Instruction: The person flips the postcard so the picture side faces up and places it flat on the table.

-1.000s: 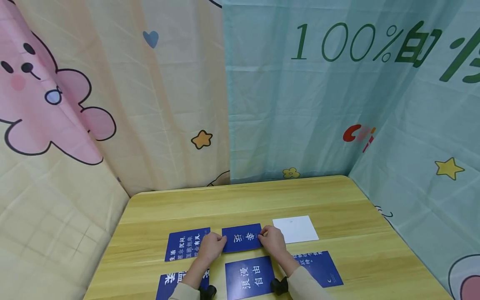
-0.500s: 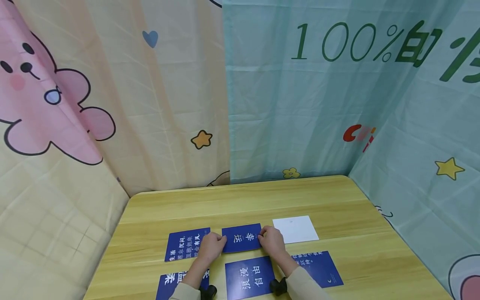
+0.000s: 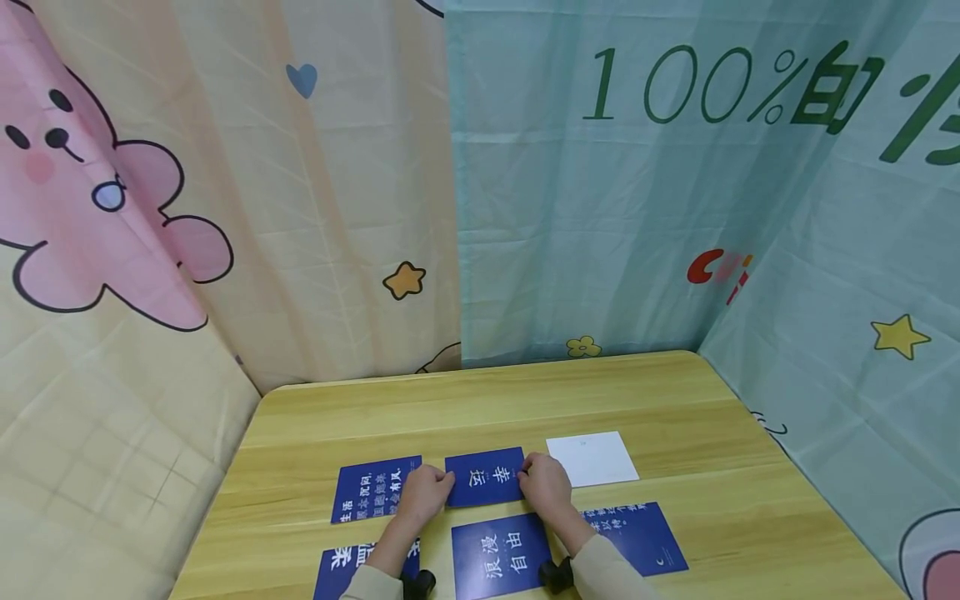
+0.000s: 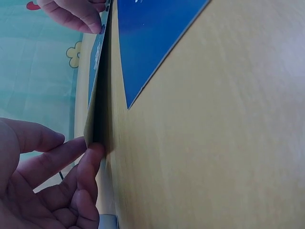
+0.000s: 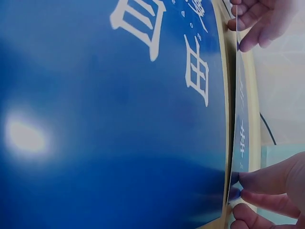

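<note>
Both hands hold a blue postcard [image 3: 486,477] with white characters, in the middle of the far row. My left hand [image 3: 426,493] pinches its left edge, and my right hand [image 3: 546,482] pinches the right edge between thumb and fingers. In the left wrist view the held postcard [image 4: 93,100] is seen almost edge-on, with a shadow under it; it seems slightly raised from the table. Just nearer lies another blue postcard [image 3: 500,550] with large white characters, flat on the table. The right wrist view shows this flat postcard [image 5: 105,119] close up.
More blue postcards lie around: one at far left [image 3: 367,492], one at near left [image 3: 337,575] partly under the left arm, one at near right [image 3: 645,542]. A white card [image 3: 596,458] lies at far right. The wooden table [image 3: 480,400] meets printed curtains behind.
</note>
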The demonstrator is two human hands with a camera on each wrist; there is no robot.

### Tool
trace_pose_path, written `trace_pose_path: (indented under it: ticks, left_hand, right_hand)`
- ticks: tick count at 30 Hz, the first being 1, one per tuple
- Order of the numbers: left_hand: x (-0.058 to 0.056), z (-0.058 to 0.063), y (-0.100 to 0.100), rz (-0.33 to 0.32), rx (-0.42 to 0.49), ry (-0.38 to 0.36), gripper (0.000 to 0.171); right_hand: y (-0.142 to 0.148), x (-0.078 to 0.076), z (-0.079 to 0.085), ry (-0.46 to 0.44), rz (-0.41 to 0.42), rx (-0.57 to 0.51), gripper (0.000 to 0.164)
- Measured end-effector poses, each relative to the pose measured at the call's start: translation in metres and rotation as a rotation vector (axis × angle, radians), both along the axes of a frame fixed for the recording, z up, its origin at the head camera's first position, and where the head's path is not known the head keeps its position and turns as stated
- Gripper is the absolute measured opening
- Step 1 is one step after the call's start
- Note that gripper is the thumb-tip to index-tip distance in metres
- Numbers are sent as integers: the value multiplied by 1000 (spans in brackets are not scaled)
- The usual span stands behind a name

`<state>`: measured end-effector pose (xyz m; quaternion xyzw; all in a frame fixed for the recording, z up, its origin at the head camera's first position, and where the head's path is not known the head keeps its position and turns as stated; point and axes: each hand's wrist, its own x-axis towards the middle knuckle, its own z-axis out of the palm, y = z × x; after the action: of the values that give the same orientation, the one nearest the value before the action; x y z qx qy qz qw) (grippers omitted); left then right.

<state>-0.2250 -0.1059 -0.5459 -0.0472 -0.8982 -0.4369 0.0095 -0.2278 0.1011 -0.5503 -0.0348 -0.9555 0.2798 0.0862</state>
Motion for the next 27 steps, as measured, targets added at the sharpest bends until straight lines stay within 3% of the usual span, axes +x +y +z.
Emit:
trace_pose_path:
  ticks: [20, 27]
  left_hand:
    - [1, 6, 5, 16, -41, -1, 48]
    - [0, 7, 5, 22, -50, -37, 46]
  right_hand:
    - [0, 1, -3, -1, 5, -28, 10]
    - [-1, 0, -2, -15, -13, -49, 14]
